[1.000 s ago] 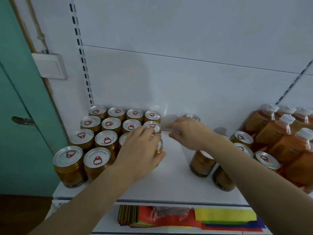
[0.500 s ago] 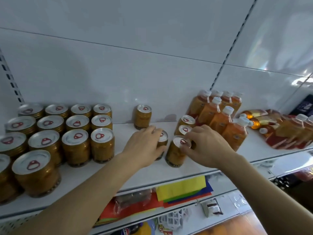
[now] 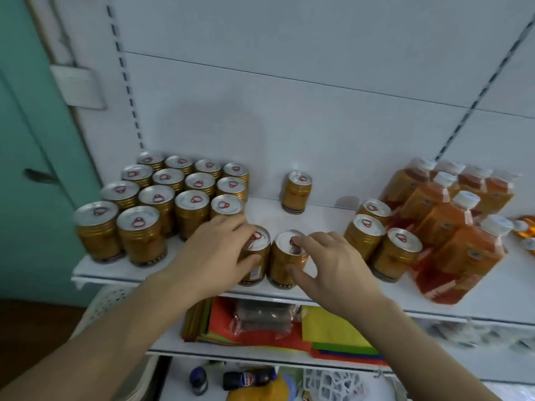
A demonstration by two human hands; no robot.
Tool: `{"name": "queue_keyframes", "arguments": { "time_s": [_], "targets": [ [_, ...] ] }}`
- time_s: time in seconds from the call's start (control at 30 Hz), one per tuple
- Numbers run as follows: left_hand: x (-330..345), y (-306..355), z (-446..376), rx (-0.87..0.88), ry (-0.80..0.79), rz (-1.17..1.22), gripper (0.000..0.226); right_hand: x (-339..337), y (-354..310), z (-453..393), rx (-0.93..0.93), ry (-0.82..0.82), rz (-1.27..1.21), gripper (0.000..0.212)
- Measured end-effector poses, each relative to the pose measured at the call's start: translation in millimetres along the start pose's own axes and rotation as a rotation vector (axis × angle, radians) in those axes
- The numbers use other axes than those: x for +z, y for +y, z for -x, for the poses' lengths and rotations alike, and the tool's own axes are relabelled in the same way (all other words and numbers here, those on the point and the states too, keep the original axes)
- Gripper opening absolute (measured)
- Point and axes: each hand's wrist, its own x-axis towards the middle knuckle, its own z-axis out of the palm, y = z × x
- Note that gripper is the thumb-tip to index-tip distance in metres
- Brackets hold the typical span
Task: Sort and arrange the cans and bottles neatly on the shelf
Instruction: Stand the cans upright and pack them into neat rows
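Your left hand is wrapped around a gold can near the front edge of the shelf, fingers curled over its rim and thumb pressed against its side. Your right hand closes on the neighbouring can, fingertips on the lid by the red pull tab and thumb against the label lower down. The two cans stand upright, just beside each other, nearly touching. Both forearms reach in from the bottom of the view.

The white shelf is backed by white panels with slotted uprights. To the left of your left hand a block of cans stands in tidy rows. A lone can sits at the back against the panel. To the right of your right hand are three loose cans, then a cluster of orange bottles with white caps.

Below, a lower shelf holds coloured paper sheets. A teal door stands at far left.
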Motion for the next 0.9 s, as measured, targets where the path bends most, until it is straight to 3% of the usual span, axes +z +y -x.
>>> {"name": "queue_keyframes", "arguments": {
  "time_s": [0.23,0.4,0.9],
  "targets": [
    [-29,-50,43,-0.025,0.01,-0.208,0.049,27,-63,-23,-0.078,0.095,-0.068,0.046],
    [-37,-77,51,-0.051,0.008,-0.274,0.048,36,-98,-32,-0.009,0.121,-0.05,0.045],
    [-28,-115,48,0.061,0.007,-0.09,0.049,52,-138,-35,0.184,0.235,0.005,0.043]
  ]
}}
